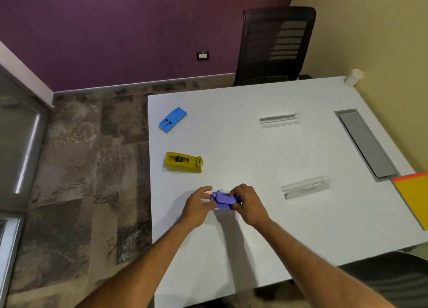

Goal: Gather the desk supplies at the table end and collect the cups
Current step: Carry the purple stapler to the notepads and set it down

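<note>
A purple tape dispenser rests on the white table near its left edge. My left hand touches its left end with fingers curled around it, and my right hand grips its right end. Further along the left edge lie a yellow tape dispenser and, beyond it, a blue tape dispenser. A white paper cup stands at the table's far right corner.
A yellow pad with an orange edge lies at the right edge. A grey cable tray and two slot cut-outs are set into the tabletop. A black mesh chair stands behind the far end.
</note>
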The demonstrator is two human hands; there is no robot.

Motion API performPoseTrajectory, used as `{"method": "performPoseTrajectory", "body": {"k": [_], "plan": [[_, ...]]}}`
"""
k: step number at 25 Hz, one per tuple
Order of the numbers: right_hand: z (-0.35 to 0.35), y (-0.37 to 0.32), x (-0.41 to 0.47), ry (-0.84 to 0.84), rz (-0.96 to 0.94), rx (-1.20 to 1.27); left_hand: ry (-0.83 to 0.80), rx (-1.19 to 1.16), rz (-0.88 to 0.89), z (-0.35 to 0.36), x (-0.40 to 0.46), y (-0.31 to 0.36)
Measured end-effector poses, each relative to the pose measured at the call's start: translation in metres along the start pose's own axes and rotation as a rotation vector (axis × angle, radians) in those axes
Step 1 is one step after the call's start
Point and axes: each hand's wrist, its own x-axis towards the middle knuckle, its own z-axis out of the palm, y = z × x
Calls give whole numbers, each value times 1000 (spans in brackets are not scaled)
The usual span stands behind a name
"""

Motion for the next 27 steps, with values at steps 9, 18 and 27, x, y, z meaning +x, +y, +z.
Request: {"method": "performPoseTrajectory", "body": {"k": [9,18,27], "plan": [[-93,22,-128,183,-141,9,-146,-392,-39,99,-112,40],[-166,74,-271,275,-27,230,-222,-314,43,234,-213,52],[-219,122,-349,370,404,969,-264,-362,54,340,-239,65]]}}
